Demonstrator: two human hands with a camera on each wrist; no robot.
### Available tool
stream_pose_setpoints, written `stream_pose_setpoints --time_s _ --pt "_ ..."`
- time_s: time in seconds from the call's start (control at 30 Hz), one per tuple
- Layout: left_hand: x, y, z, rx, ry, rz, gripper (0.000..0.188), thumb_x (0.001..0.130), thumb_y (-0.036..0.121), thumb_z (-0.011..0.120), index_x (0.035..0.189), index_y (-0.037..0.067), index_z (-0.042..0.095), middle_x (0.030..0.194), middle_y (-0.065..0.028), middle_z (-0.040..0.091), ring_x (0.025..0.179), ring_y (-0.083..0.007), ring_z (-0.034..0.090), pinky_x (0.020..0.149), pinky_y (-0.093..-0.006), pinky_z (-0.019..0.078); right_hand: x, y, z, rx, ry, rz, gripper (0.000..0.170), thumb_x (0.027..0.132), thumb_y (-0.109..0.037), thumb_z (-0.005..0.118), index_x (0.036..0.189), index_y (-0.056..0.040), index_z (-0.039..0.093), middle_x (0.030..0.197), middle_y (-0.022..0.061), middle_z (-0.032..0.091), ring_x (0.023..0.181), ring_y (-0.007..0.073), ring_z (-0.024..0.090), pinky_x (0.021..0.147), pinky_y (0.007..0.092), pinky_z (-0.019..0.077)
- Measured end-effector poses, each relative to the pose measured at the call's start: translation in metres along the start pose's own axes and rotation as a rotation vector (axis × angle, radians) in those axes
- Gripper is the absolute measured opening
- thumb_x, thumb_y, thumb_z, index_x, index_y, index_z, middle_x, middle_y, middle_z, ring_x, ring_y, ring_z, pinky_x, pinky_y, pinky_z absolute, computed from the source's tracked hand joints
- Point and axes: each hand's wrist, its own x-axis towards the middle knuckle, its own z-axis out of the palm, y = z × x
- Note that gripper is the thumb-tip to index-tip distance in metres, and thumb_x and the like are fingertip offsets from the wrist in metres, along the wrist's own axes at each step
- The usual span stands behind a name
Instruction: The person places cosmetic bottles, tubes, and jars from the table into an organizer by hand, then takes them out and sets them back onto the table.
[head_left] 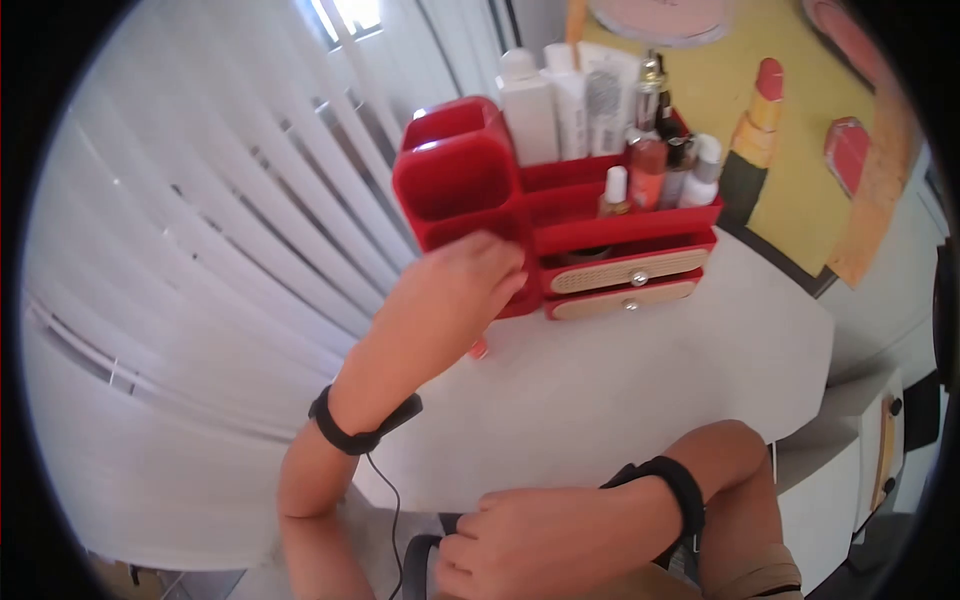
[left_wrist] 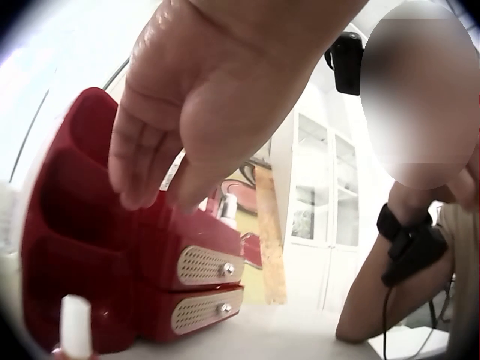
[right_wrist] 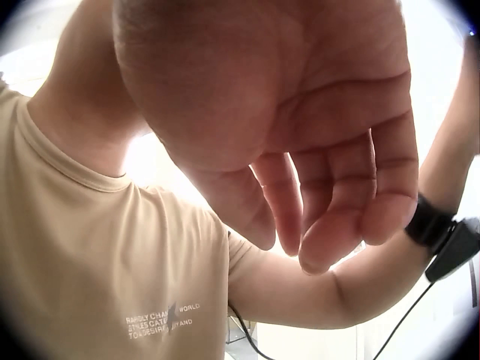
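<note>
My left hand point(head_left: 445, 295) is over the front of a red makeup organizer point(head_left: 622, 232), level with its left column of compartments. The left wrist view shows its fingers point(left_wrist: 142, 169) extended and holding nothing. Below that hand, a small pinkish bottle point(head_left: 479, 348) shows partly on the table; a white cap point(left_wrist: 76, 326) stands at the lower left of the left wrist view. My right hand point(head_left: 555, 535) hangs in front of my body, over the near side of the table. Its fingers point(right_wrist: 330, 232) are loosely bent around nothing.
White tubes and bottles point(head_left: 528, 110) fill the organizer's back row, with a pink bottle point(head_left: 648, 170) at its right. The upper drawer point(head_left: 665, 264) sits slightly out. White vertical blinds point(head_left: 230, 230) border the left side, and a lipstick-picture board point(head_left: 795, 130) stands behind the white table point(head_left: 620, 390).
</note>
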Motion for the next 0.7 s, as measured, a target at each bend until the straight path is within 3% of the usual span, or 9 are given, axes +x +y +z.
stream_pose_setpoints --time_s 0.17,0.23,0.27,0.33,0.4,0.5,0.57,0.63,0.7 --pt "0.104 0.030 0.018 -0.119 0.189 0.087 0.018 0.097 0.018 0.063 0.106 0.004 0.068 0.107 -0.0141 0.068 0.095 -0.0346 0.066 0.085 -0.0433 0.0539 -0.004 -0.008 0.004 -0.004 0.004 -0.011 0.012 0.084 -0.011 0.066 0.084 -0.0010 0.058 0.075 0.0064 0.059 0.071 0.0196 0.064 0.059 0.0303 0.0493" --pt "0.134 0.014 0.040 -0.018 -0.201 0.175 0.021 0.099 0.019 0.060 0.108 0.002 0.068 0.106 -0.0158 0.069 0.098 -0.0332 0.067 0.086 -0.0430 0.0538 -0.003 -0.011 -0.005 0.052 0.026 -0.020 0.012 0.084 -0.011 0.065 0.085 -0.0005 0.059 0.075 0.0067 0.059 0.071 0.0198 0.064 0.059 0.0302 0.0493" --pt "0.136 0.007 0.042 -0.019 -0.201 0.172 0.021 0.099 0.019 0.060 0.108 0.002 0.068 0.106 -0.0158 0.069 0.098 -0.0332 0.067 0.086 -0.0430 0.0538 -0.002 -0.014 -0.017 0.047 0.017 -0.024 0.011 0.082 -0.013 0.065 0.083 -0.0039 0.058 0.076 0.0057 0.060 0.070 0.0205 0.065 0.059 0.0313 0.0506" --pt "0.129 0.005 0.021 0.221 0.145 0.406 0.022 0.100 0.019 0.059 0.108 0.000 0.069 0.101 -0.0154 0.071 0.092 -0.0293 0.070 0.082 -0.0401 0.0549 -0.002 -0.017 -0.033 0.052 0.011 -0.041 0.010 0.079 -0.014 0.065 0.081 -0.0074 0.057 0.076 0.0047 0.061 0.069 0.0211 0.065 0.059 0.0323 0.0519" --pt "0.095 0.022 -0.021 -0.119 0.314 0.168 0.019 0.098 0.012 0.063 0.109 -0.001 0.070 0.098 -0.0135 0.072 0.083 -0.0259 0.071 0.077 -0.0360 0.0556 -0.003 -0.018 -0.031 0.033 -0.051 0.002 0.009 0.081 -0.014 0.065 0.084 -0.0069 0.060 0.078 0.0040 0.062 0.072 0.0203 0.066 0.060 0.0322 0.0519" --pt "0.014 0.029 -0.053 0.011 0.239 0.115 0.016 0.094 0.005 0.066 0.109 -0.001 0.070 0.100 -0.0114 0.072 0.076 -0.0244 0.070 0.074 -0.0327 0.0555 -0.003 -0.016 -0.023 0.043 -0.032 -0.006 0.012 0.080 -0.015 0.067 0.086 -0.0072 0.060 0.079 0.0043 0.063 0.075 0.0230 0.067 0.061 0.0318 0.0527" --pt "-0.044 0.018 -0.046 0.162 0.031 0.053 0.017 0.091 0.003 0.069 0.108 0.001 0.071 0.105 -0.0122 0.072 0.092 -0.0296 0.070 0.081 -0.0381 0.0558 -0.001 -0.014 -0.003 0.120 0.029 -0.027 0.012 0.082 -0.013 0.066 0.086 -0.0035 0.060 0.077 0.0055 0.061 0.072 0.0207 0.065 0.060 0.0305 0.0506" --pt "-0.087 -0.005 -0.022 0.086 -0.186 -0.111 0.014 0.092 0.006 0.068 0.105 0.001 0.070 0.103 -0.0133 0.071 0.096 -0.0343 0.066 0.082 -0.0416 0.0548 0.000 -0.012 0.005 0.145 0.057 -0.014 0.013 0.084 -0.012 0.065 0.087 0.0002 0.060 0.075 0.0066 0.059 0.069 0.0184 0.064 0.058 0.0292 0.0486" --pt "-0.113 -0.025 0.003 -0.015 -0.277 -0.294 0.012 0.094 0.008 0.065 0.104 0.000 0.066 0.104 -0.0129 0.069 0.093 -0.0362 0.065 0.079 -0.0431 0.0540 0.005 -0.012 0.007 0.071 -0.098 -0.019 0.014 0.083 -0.013 0.065 0.086 -0.0005 0.059 0.074 0.0063 0.059 0.067 0.0166 0.062 0.058 0.0283 0.0476"
